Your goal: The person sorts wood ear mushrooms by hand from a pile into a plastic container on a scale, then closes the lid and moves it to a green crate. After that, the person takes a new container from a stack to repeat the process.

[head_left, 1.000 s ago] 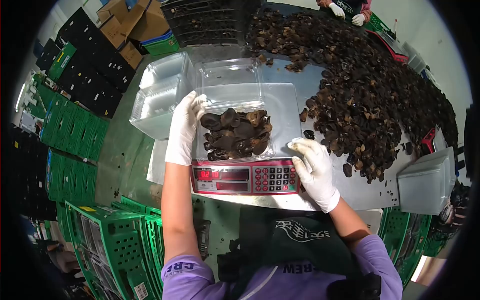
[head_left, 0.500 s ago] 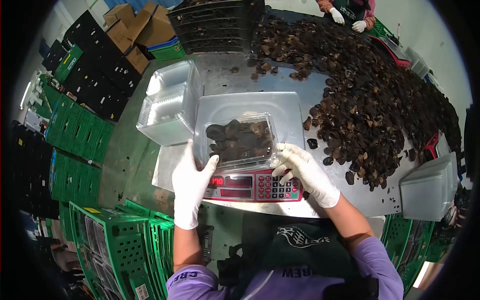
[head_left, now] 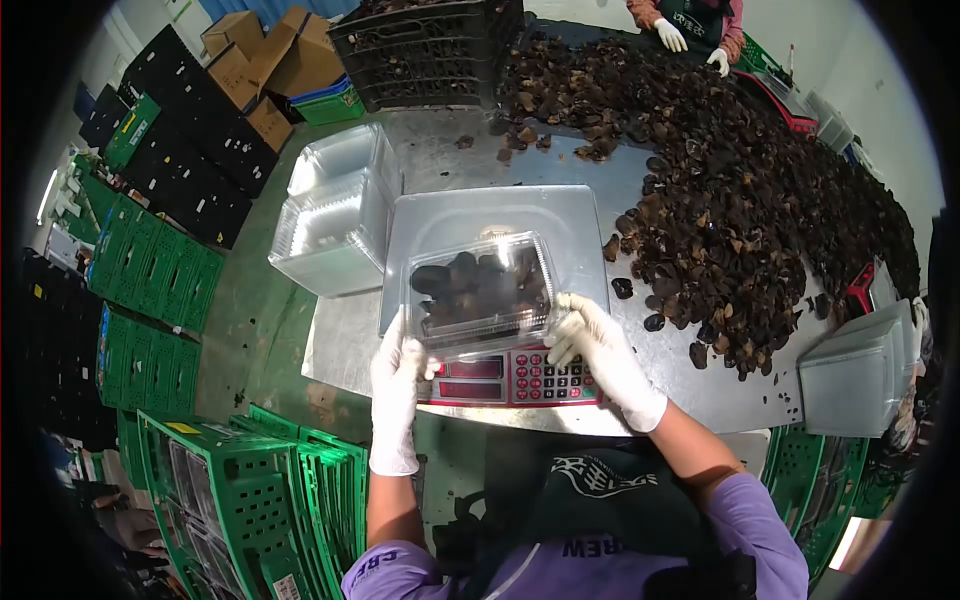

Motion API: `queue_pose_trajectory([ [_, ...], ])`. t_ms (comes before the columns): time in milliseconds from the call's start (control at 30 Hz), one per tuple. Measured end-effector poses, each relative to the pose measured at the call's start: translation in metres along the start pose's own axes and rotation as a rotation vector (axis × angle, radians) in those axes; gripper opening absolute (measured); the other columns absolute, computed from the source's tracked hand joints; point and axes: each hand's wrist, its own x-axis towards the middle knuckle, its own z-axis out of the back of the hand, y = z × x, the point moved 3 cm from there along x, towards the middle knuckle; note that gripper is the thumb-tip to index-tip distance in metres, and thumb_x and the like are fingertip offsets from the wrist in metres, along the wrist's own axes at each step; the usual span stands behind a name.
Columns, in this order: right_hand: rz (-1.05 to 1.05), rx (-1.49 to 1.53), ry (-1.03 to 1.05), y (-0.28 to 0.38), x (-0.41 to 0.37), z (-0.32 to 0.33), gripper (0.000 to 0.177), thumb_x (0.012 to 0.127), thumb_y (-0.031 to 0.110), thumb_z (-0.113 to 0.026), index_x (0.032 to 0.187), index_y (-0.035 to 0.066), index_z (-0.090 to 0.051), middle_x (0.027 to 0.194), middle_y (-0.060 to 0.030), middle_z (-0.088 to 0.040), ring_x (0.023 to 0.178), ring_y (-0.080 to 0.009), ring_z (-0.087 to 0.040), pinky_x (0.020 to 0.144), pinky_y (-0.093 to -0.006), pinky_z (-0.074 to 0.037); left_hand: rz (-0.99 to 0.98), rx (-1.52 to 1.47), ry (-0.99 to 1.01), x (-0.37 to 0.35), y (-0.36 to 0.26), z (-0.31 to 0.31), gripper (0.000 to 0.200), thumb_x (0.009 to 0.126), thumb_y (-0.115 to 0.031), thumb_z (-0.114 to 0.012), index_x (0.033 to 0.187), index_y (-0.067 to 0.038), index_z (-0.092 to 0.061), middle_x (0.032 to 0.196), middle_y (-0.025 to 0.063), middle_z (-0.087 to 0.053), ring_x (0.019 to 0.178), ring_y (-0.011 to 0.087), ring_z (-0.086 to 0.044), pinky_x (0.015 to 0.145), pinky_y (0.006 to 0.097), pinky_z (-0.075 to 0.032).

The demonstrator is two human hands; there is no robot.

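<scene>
A clear plastic box (head_left: 480,290) filled with dark fungus pieces is tilted slightly over a scale's metal plate (head_left: 490,205). Its near left corner is gripped by my left hand (head_left: 398,372), gloved in white, fingers closed. My right hand (head_left: 598,348), also gloved, pinches the box's near right corner. Below the box lies the scale's red keypad panel (head_left: 555,378), its display partly behind the box and my left fingers.
Stacked empty clear boxes (head_left: 340,210) stand left of the scale. A large fungus heap (head_left: 720,200) covers the table's right side. A co-worker's gloved hands (head_left: 670,36) are at the far edge. Green crates (head_left: 240,490) stand at lower left; more clear containers (head_left: 855,375) at right.
My left hand has shifted right and slightly down, its fingers now closer together at the box corner. The box has tilted a little. The co-worker's hands have moved slightly.
</scene>
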Motion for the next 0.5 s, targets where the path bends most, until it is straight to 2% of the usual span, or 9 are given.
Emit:
queue_pose_trajectory([
  [67, -0.043, 0.043, -0.014, -0.016, 0.007, 0.018, 0.052, 0.104, 0.037, -0.041, 0.141, -0.001, -0.041, 0.092, -0.0068, -0.064, 0.071, -0.0089, -0.059, 0.065, -0.0218, -0.048, 0.008, 0.002, -0.016, 0.011, 0.011, 0.001, 0.073, 0.098, -0.056, -0.043, 0.146, -0.002, -0.037, 0.071, 0.0017, -0.061, 0.062, 0.0078, -0.057, 0.057, 0.0195, -0.043],
  [167, 0.094, -0.155, -0.268, 0.005, 0.005, 0.021, 0.035, 0.100, 0.023, -0.052, 0.127, 0.002, -0.057, 0.093, -0.0065, -0.065, 0.068, -0.0088, -0.057, 0.063, -0.0228, -0.047, -0.010, -0.054, -0.048, 0.021, 0.004, -0.008, 0.072, 0.099, -0.055, -0.043, 0.146, -0.002, -0.037, 0.071, 0.0019, -0.062, 0.060, 0.0059, -0.056, 0.054, 0.0193, -0.042],
  [233, 0.508, -0.764, -0.451, 0.025, 0.016, 0.025, 0.027, 0.090, 0.013, -0.061, 0.115, 0.003, -0.063, 0.097, -0.0080, -0.063, 0.072, -0.0155, -0.060, 0.066, -0.0263, -0.048, 0.010, -0.067, -0.002, 0.025, 0.012, -0.004, 0.068, 0.099, -0.051, -0.046, 0.146, -0.001, -0.037, 0.078, 0.0046, -0.063, 0.068, 0.0101, -0.059, 0.062, 0.0241, -0.047],
  [267, 0.666, -0.844, -0.454, 0.039, 0.025, 0.024, 0.027, 0.083, 0.007, -0.065, 0.110, 0.003, -0.065, 0.101, -0.0114, -0.061, 0.079, -0.0242, -0.061, 0.071, -0.0309, -0.050, -0.088, 0.239, -0.126, 0.025, 0.011, -0.004, 0.066, 0.100, -0.047, -0.047, 0.145, 0.000, -0.038, 0.082, 0.0081, -0.063, 0.073, 0.0141, -0.060, 0.068, 0.0286, -0.049],
  [300, 0.666, -0.874, -0.403, 0.049, 0.034, 0.021, 0.030, 0.084, 0.007, -0.062, 0.114, 0.005, -0.064, 0.108, -0.0118, -0.060, 0.097, -0.0253, -0.060, 0.083, -0.0321, -0.048, -0.187, 0.549, -0.246, 0.025, 0.007, -0.005, 0.063, 0.100, -0.044, -0.048, 0.144, 0.001, -0.039, 0.087, 0.0116, -0.063, 0.079, 0.0180, -0.061, 0.074, 0.0332, -0.050],
  [333, 0.716, -0.983, -0.377, 0.060, 0.045, 0.016, 0.030, 0.083, 0.007, -0.062, 0.113, 0.006, -0.065, 0.110, -0.0118, -0.060, 0.100, -0.0276, -0.059, 0.085, -0.0349, -0.048, -0.131, 0.541, -0.293, 0.018, -0.018, -0.016, 0.055, 0.097, -0.033, -0.057, 0.139, 0.002, -0.045, 0.101, 0.0178, -0.061, 0.095, 0.0273, -0.059, 0.089, 0.0407, -0.046],
  [367, 0.766, -1.092, -0.349, 0.068, 0.056, 0.012, 0.030, 0.081, 0.008, -0.062, 0.111, 0.006, -0.066, 0.111, -0.0117, -0.060, 0.102, -0.0298, -0.058, 0.088, -0.0377, -0.047, -0.134, 0.545, -0.287, 0.018, -0.024, -0.022, 0.055, 0.097, -0.033, -0.057, 0.139, 0.002, -0.045, 0.101, 0.0178, -0.061, 0.095, 0.0273, -0.059, 0.089, 0.0407, -0.046],
  [467, 0.730, -1.233, -0.173, 0.050, 0.094, 0.013, 0.029, 0.078, 0.009, -0.061, 0.107, 0.006, -0.066, 0.113, -0.0116, -0.060, 0.107, -0.0310, -0.055, 0.092, -0.0409, -0.044, -0.519, 0.822, -0.408, 0.017, -0.042, -0.034, 0.051, 0.085, -0.019, -0.071, 0.129, 0.000, -0.054, 0.115, 0.0179, -0.058, 0.109, 0.0328, -0.053, 0.096, 0.0418, -0.042],
  [500, 0.735, -1.235, -0.176, 0.050, 0.094, 0.013, 0.029, 0.078, 0.009, -0.061, 0.107, 0.006, -0.066, 0.113, -0.0116, -0.060, 0.107, -0.0310, -0.055, 0.092, -0.0409, -0.044, -0.585, 0.823, -0.392, 0.016, -0.051, -0.042, 0.046, 0.084, -0.009, -0.069, 0.129, -0.005, -0.057, 0.118, 0.0145, -0.059, 0.111, 0.0264, -0.056, 0.099, 0.0378, -0.042],
])
